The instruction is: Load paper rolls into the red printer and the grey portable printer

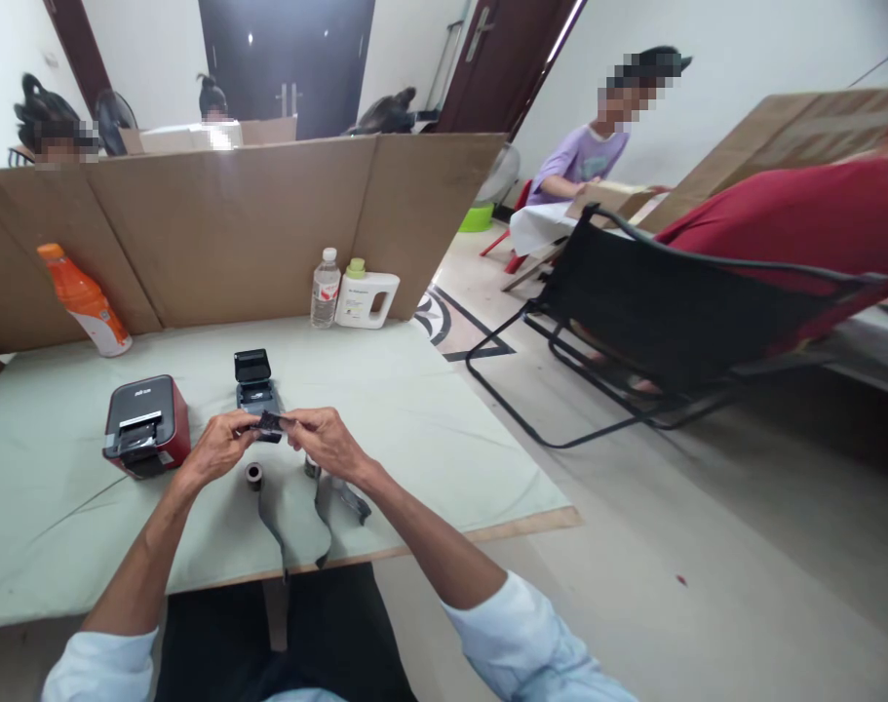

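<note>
Head view shows the left hand (220,447) and right hand (325,439) pinching a dark ribbon strip (271,422) between them above the green table mat (429,429), just in front of an open black label printer (255,382).

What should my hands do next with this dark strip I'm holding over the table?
Probably lower the dark strip toward the open black device just behind it. Both the left hand and right hand pinch it taut, the lid stands up, and loose ribbon trails below.
</note>
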A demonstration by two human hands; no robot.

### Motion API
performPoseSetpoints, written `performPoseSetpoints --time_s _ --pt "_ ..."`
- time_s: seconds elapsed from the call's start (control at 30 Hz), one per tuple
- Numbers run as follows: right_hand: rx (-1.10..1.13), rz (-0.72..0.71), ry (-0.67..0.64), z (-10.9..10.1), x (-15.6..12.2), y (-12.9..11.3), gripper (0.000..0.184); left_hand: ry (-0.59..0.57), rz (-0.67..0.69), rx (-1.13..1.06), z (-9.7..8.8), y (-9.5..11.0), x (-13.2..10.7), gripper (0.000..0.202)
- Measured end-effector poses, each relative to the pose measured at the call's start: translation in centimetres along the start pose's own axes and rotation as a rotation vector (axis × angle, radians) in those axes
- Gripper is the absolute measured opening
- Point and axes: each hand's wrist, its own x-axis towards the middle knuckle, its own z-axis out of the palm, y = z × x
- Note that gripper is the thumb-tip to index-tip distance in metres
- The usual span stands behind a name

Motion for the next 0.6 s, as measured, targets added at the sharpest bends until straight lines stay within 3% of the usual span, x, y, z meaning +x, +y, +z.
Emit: performPoseSetpoints --time_s 0.17,0.37,0.5,0.6 --pt "0.013 0.003 0.021 -0.8 2.3 -0.6 0.041 0.058 0.001 -0.035 -0.5 0.5 0.9 0.018" --pt "0.0 -0.05 0.071 -1.3 2.0 -0.5 0.041 0.108 0.074 0.013 -0.5 1.3 0.6 0.025" --pt "-0.046 -0.192 0.128 -1.3 0.9 -0.4 0.027 0.158 0.097 0.074 -0.3 1.4 0.1 0.029" --pt "-0.077 -0.25 0.082 -1.0 -0.2 -0.3 0.016 0.167 0.138 0.144 0.0 0.9 -0.3 0.029"
